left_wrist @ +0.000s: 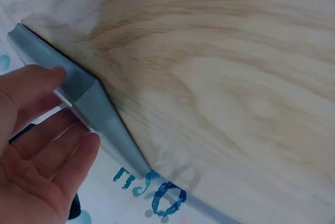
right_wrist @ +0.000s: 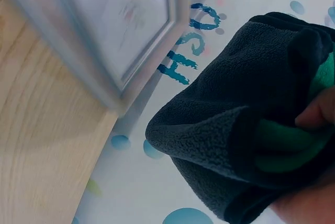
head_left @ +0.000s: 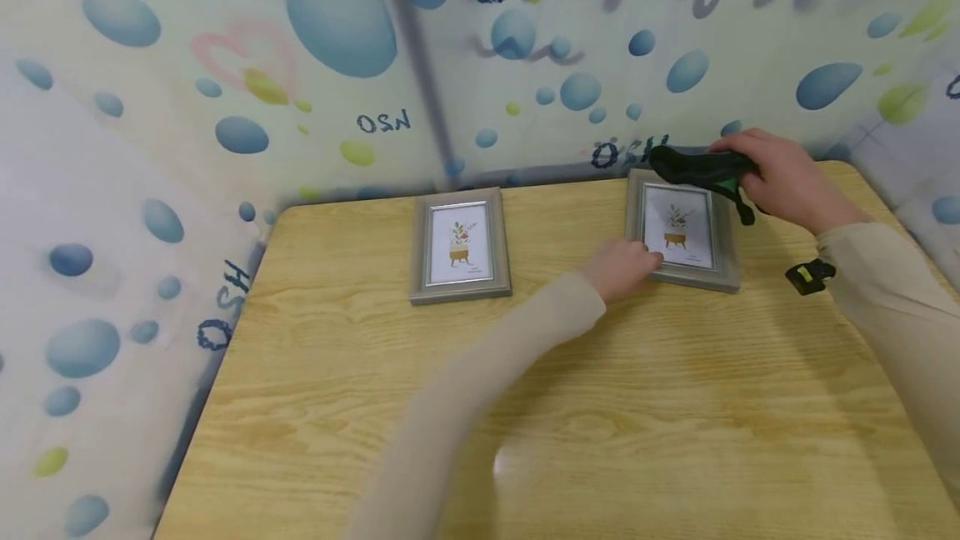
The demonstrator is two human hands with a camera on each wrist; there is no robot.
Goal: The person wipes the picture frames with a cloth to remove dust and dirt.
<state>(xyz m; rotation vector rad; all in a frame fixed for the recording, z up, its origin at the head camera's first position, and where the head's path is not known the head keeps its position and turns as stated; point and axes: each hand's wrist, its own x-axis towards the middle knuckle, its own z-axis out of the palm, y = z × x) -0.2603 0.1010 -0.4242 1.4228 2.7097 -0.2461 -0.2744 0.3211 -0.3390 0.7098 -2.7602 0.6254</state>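
My right hand [head_left: 787, 177] grips a folded dark cloth [head_left: 697, 165] with a green side showing in its folds. The cloth [right_wrist: 209, 109] hangs over the upper right part of a grey picture frame [head_left: 720, 252], which lies on the table and bears a potted-plant print. At that frame's lower left corner is my left hand [head_left: 618, 269]. In the left wrist view its thumb lies along one outer side of the frame [left_wrist: 115, 124], with the other fingers by the adjoining side. A matching picture frame [head_left: 420, 252] lies to the left, untouched.
The wooden table [head_left: 585, 423] butts against a wall [head_left: 300, 132] printed with blue bubbles and letters. Near my right wrist a small black piece [head_left: 810, 276] with a yellow mark shows beside the sleeve.
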